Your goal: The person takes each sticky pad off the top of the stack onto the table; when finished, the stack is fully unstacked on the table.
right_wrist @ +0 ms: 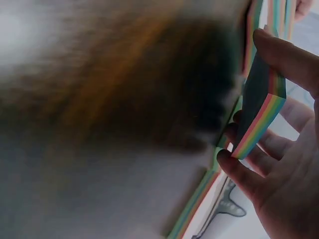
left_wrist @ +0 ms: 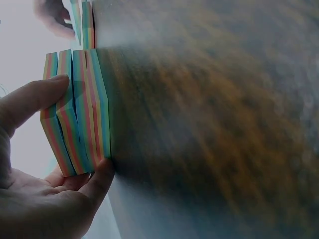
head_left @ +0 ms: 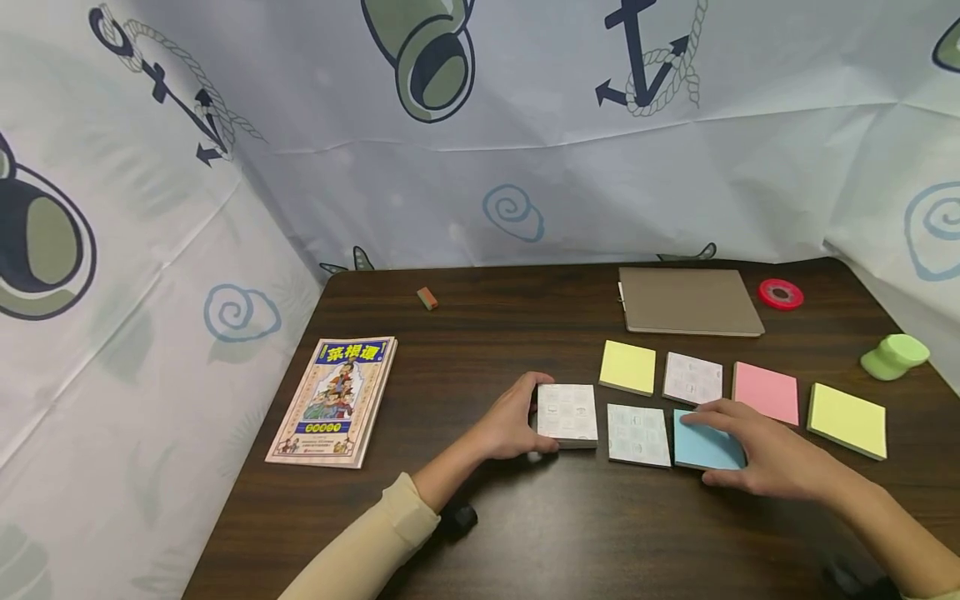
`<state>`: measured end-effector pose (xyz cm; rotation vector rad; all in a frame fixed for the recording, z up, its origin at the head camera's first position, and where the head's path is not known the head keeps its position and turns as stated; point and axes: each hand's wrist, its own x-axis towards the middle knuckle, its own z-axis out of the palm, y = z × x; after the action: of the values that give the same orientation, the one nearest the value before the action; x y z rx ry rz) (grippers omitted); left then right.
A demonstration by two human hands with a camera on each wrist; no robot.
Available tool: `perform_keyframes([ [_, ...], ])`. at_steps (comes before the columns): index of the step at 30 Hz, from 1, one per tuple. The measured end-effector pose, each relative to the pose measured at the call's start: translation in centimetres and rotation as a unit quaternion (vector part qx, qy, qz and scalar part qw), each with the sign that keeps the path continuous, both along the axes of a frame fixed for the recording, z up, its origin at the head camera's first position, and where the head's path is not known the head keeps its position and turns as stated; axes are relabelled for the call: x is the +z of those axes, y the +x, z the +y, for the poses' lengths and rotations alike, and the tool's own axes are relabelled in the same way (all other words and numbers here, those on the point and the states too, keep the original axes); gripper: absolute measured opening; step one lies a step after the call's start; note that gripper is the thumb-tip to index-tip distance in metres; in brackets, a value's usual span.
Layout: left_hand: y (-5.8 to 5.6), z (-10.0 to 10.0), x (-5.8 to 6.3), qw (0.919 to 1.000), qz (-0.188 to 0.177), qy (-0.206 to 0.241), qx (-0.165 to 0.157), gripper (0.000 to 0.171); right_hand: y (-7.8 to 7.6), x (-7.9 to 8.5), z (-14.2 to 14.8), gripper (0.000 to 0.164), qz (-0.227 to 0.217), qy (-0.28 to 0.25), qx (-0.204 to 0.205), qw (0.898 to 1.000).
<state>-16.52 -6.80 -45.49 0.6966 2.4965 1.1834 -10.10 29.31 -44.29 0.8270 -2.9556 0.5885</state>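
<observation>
My left hand [head_left: 512, 423] grips the sides of a stack of sticky note pads [head_left: 567, 410] with a pale printed top. In the left wrist view, the stacked pads [left_wrist: 84, 114] show striped rainbow edges, with thumb on one side and fingers on the other. My right hand [head_left: 783, 457] pinches a blue-topped sticky note pad [head_left: 707, 442] between thumb and fingers. Seen from the right wrist, this pad [right_wrist: 266, 117] is tilted, its dark underside showing off the table. Between the hands lies a pad with a pale printed top [head_left: 638, 435].
Behind lie a small yellow pad [head_left: 627, 367], a pale printed pad [head_left: 693, 378] and a pink pad [head_left: 767, 393]; another yellow pad [head_left: 847, 421] is at right. Farther out are a brown notebook [head_left: 688, 302], red tape roll [head_left: 781, 293], green object [head_left: 895, 357], eraser [head_left: 427, 298] and comic books [head_left: 333, 404].
</observation>
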Motion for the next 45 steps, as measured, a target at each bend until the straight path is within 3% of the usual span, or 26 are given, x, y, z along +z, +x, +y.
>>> perform_keyframes([
  [9,0.0,0.0,0.1,1.0,0.007,0.006,-0.001,0.087,0.1,-1.2,0.4,0.071,0.033,0.02,0.012,0.999],
  [17,0.0,0.0,0.0,0.9999,0.011,0.004,-0.001,0.086,0.1,-1.2,0.3,0.069,0.024,0.031,0.019,0.999],
  [21,0.0,0.1,0.0,1.0,0.006,0.002,-0.002,0.087,0.2,-0.5,0.2,0.065,0.013,0.037,0.016,0.999],
  [27,-0.1,0.0,0.1,0.9999,-0.001,0.01,-0.004,0.088,-0.5,1.9,-0.4,0.054,0.026,0.015,0.02,0.999],
  [31,-0.1,0.0,0.1,1.0,0.002,0.009,-0.002,0.088,-1.1,3.3,-2.1,0.048,0.039,-0.011,0.041,0.998],
  [35,0.0,0.0,0.0,1.0,0.001,0.005,0.001,0.088,-1.8,3.8,-4.7,0.049,0.022,-0.032,0.063,0.997],
  [40,-0.1,0.1,0.0,0.9999,-0.003,0.011,0.0,0.088,-3.2,3.2,-8.5,0.058,-0.003,-0.044,0.094,0.995],
  [45,-0.1,-0.1,-0.1,0.9999,-0.003,0.011,-0.001,0.086,-4.3,2.0,-11.7,0.064,0.003,-0.036,0.119,0.992],
])
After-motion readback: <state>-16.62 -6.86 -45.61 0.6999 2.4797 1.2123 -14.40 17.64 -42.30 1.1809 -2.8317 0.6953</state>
